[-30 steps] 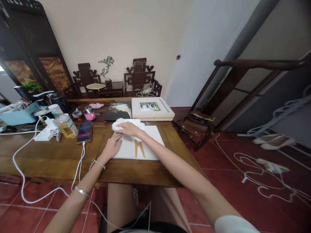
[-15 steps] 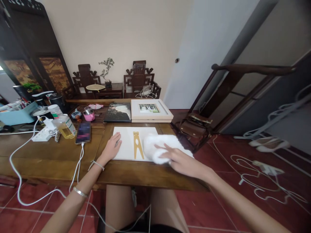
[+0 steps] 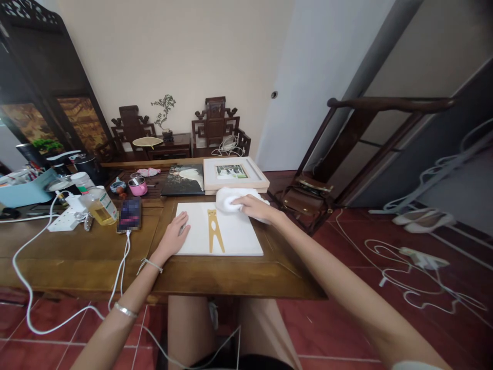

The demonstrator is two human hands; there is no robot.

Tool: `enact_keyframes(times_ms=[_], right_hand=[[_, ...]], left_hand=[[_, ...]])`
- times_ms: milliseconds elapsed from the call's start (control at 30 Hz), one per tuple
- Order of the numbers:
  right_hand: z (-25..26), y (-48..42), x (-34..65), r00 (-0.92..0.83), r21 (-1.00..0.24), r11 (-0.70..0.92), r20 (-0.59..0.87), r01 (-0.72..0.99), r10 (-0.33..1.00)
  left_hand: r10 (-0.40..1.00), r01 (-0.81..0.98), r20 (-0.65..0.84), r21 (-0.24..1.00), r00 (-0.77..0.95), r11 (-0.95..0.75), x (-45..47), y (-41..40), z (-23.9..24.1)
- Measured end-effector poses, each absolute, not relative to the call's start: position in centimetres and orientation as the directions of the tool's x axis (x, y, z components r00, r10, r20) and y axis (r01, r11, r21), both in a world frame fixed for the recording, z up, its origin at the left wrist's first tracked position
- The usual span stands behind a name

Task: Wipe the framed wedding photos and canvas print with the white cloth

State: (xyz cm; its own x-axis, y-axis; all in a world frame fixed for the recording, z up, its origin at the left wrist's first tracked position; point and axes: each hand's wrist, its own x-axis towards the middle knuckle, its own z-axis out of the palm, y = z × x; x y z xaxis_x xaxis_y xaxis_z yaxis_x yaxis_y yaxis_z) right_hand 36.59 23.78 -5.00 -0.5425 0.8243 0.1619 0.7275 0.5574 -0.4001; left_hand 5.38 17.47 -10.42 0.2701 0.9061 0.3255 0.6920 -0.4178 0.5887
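A white board (image 3: 231,237) with a tan clothespin-shaped stand (image 3: 213,230) on it lies flat on the wooden table (image 3: 88,252). My left hand (image 3: 175,237) rests flat on the board's left edge, fingers stretched out. My right hand (image 3: 256,206) presses a white cloth (image 3: 229,198) onto the board's far right corner, fingers curled over the cloth.
Behind the board lie a white picture frame (image 3: 234,173) and a dark photo print (image 3: 184,179). To the left are a phone (image 3: 130,215) on a white cable, an oil bottle (image 3: 100,204), a power strip (image 3: 65,220) and a pink cup (image 3: 137,186). Cables lie on the red floor.
My right hand swept the cloth from the board's far left to its near right edge, then back up to the far right corner. The left hand stayed put.
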Motion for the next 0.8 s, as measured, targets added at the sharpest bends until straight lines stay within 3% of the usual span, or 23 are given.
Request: enact_keyframes(times_ms=[233, 500, 633, 800], right_hand=[[-4.5, 18.3, 37.3, -0.587, -0.38, 0.589, 0.137, 0.713, 0.798], [-2.2, 8.0, 38.9, -0.732, -0.45, 0.645, -0.029, 0.617, 0.681], [-2.7, 11.3, 38.5, -0.661, -0.44, 0.587, -0.021, 0.68, 0.75], [-4.1, 19.5, 35.6, -0.613, -0.401, 0.606, 0.128, 0.687, 0.78]], left_hand=[[0.904, 0.679, 0.347, 0.603, 0.249, -0.418, 5.5, 17.5, -10.7], [0.899, 0.677, 0.36, 0.599, 0.249, -0.427, 5.7, 17.6, -11.0], [0.901, 0.695, 0.352, 0.582, 0.253, -0.422, 5.6, 17.7, -11.0], [0.905, 0.694, 0.343, 0.588, 0.25, -0.415, 5.5, 17.6, -10.8]])
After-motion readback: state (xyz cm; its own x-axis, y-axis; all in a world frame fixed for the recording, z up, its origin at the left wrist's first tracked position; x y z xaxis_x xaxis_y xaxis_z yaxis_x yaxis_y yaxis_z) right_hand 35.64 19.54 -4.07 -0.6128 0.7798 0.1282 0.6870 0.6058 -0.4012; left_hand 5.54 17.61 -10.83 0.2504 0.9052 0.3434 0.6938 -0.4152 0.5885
